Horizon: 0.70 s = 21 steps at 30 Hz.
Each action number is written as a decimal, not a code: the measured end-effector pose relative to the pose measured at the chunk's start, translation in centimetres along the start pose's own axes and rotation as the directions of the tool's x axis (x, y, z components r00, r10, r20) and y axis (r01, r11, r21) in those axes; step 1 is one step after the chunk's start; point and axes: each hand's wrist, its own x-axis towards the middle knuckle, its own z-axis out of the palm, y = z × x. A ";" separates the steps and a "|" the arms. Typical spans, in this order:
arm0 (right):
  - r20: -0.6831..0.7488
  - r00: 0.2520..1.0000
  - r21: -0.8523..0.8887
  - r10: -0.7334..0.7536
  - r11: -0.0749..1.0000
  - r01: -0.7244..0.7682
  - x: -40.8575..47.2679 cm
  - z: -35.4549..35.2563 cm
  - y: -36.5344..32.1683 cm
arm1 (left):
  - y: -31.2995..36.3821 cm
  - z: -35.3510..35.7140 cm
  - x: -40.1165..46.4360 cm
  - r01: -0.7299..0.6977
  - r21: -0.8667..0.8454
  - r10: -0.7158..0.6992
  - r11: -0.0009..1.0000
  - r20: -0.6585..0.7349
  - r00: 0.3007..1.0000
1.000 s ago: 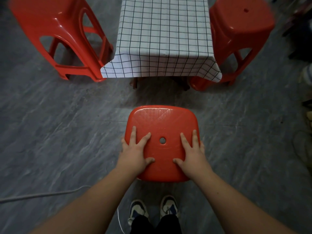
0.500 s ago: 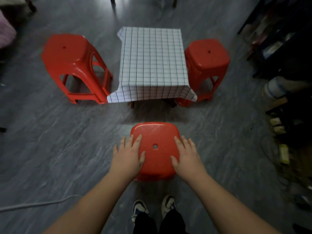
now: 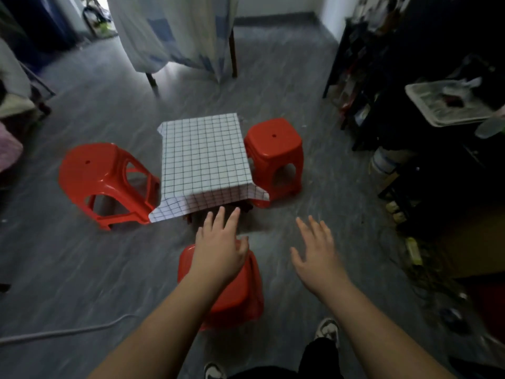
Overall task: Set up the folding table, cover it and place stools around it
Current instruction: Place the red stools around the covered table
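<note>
A low folding table (image 3: 203,160) stands in the middle of the floor, covered by a white cloth with a dark grid. One red plastic stool (image 3: 101,181) stands at its left side and another (image 3: 274,149) at its right. A third red stool (image 3: 235,291) stands on the floor in front of the table, near my feet. My left hand (image 3: 220,250) hovers over that stool's seat with fingers spread, holding nothing. My right hand (image 3: 318,254) is open in the air to the right of the stool, over bare floor.
Dark shelving with clutter and a white tray (image 3: 448,105) lines the right side. A larger draped table (image 3: 177,31) stands at the back. A grey cable (image 3: 65,330) runs across the floor at lower left. My shoes (image 3: 328,330) are just behind the near stool.
Both hands have lifted off the near stool's seat and spread apart, the right one moving off to the side. My view has risen and pulled back, showing more of the room.
</note>
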 end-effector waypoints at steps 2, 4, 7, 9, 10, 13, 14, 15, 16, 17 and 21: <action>-0.027 1.000 0.018 0.015 1.000 -0.015 2.0 -3.0 3.6 | 4.1 0.4 2.4 -0.010 0.015 0.010 1.000 -0.018 1.000; -0.032 0.999 0.020 0.005 1.000 -0.004 4.2 -6.1 7.1 | 8.0 0.8 4.8 0.004 0.012 -0.003 1.000 -0.047 0.999; -0.001 1.000 0.010 -0.028 1.000 0.028 7.8 -9.9 11.0 | 12.7 1.1 8.3 0.063 -0.032 -0.066 0.997 -0.085 0.994; 0.016 0.999 0.004 -0.052 0.999 0.051 10.5 -12.0 12.6 | 15.5 1.0 10.5 0.105 -0.050 -0.110 0.993 -0.098 0.989; 0.024 0.998 0.002 -0.064 0.998 0.064 11.9 -12.9 13.0 | 16.7 0.9 11.4 0.115 -0.054 -0.121 0.992 -0.105 0.987; 0.054 0.990 0.001 -0.131 0.991 0.131 16.3 -14.7 13.3 | 19.0 0.6 14.2 0.131 -0.051 -0.137 0.990 -0.123 0.983; 0.061 0.985 0.000 -0.160 0.987 0.160 17.8 -15.0 13.2 | 19.3 0.6 15.2 0.140 -0.047 -0.145 0.989 -0.125 0.982; 0.071 0.981 -0.001 -0.182 0.983 0.183 19.3 -15.2 13.1 | 19.4 0.7 16.3 0.154 -0.042 -0.158 0.987 -0.120 0.980; 0.080 0.976 -0.004 -0.201 0.979 0.202 20.8 -15.4 13.0 | 19.4 0.9 17.5 0.173 -0.038 -0.176 0.984 -0.115 0.978; 0.094 0.972 -0.009 -0.217 0.976 0.219 22.6 -15.5 12.9 | 19.3 1.1 18.8 0.195 -0.040 -0.198 0.980 -0.112 0.974; 0.139 0.946 -0.042 -0.291 0.953 0.300 30.9 -15.4 12.5 | 18.4 2.3 25.3 0.263 -0.084 -0.271 0.961 -0.120 0.955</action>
